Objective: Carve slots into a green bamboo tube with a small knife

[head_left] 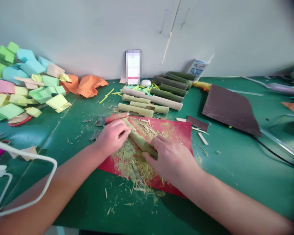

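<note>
Above 1 red sheet [183,130] on the green table [127,217], L hand [115,135] had a narrow grip, fingertips pinched at the far-left end of 1 bamboo tube [141,141]; couldn't tell if they also held a small item. R hand [171,155] was closed round the near-right end, thumb on one side, fingers on the other. Tube lay slantwise btwn the 2 hands, w/ pale shavings [147,166] under & around it, too many to count.

Just beyond L hand: 1 reddish handle [116,117]. Farther back, in a slanted row: 4 pale tubes [142,110], then approx 5 dark green tubes [168,94]. Behind: 1 white oval item [146,83] & 1 phone [133,65], upright vs. the wall [88,36], w/ yellow & blue bits nearby, no. unclear.

R side: 1 lg brown sheet [229,109], 1 sm brown piece [198,123]. L side: pile of folded papers [31,67], count unclear, & crumpled orange paper [90,86]. Near L forearm: 1 white cable [54,163].
</note>
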Demonstrator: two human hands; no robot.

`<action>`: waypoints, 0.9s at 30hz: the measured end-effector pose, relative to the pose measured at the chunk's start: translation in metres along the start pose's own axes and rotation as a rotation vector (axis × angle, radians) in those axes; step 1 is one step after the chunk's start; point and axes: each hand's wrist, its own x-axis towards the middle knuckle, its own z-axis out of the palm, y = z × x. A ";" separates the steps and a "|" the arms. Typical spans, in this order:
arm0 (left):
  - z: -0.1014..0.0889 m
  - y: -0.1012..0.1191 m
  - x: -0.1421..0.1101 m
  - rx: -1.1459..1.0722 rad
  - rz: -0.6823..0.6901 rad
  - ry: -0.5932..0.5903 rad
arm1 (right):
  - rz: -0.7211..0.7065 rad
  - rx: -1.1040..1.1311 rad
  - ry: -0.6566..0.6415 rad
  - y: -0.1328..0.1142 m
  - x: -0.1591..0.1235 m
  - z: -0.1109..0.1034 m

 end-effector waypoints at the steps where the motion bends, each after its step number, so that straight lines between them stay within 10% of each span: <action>1: -0.001 -0.003 0.000 0.019 -0.019 0.026 | -0.004 -0.024 0.007 0.000 -0.001 -0.001; 27: 0.007 0.003 0.000 -0.015 0.030 -0.002 | -0.125 -0.077 0.152 -0.001 0.002 0.006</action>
